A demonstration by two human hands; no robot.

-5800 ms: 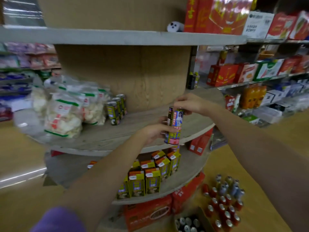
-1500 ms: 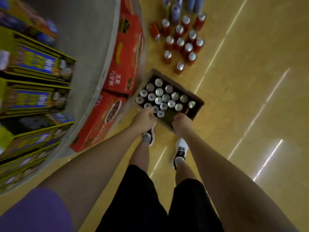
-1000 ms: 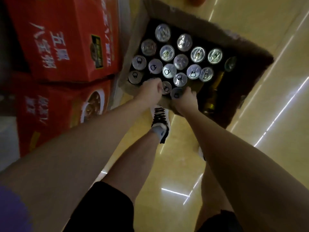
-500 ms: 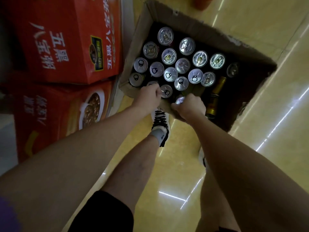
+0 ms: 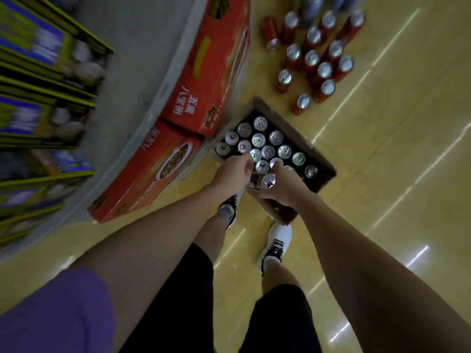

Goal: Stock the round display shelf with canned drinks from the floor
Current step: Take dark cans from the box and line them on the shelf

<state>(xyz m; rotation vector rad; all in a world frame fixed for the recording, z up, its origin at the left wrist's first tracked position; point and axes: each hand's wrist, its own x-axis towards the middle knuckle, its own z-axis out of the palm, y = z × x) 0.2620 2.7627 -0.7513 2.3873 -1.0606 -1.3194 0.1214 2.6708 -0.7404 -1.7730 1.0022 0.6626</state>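
Pickup step: above the cardboard box [image 5: 316, 151] of cans, the right hand [image 5: 281, 188] grips a can [image 5: 267, 180]; the left hand [image 5: 235, 170] curls round another, barely visible. Next, both must be lifted to the round shelf [image 5: 132, 80].

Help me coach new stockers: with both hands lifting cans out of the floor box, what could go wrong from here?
1. The right hand and left hand grip cans close together; the right hand's can could slip and fall back into the cardboard box.
2. Loose red cans stand on the floor beyond the box; a step forward could topple them.
3. The white shoe sits right at the box's corner, a possible trip.
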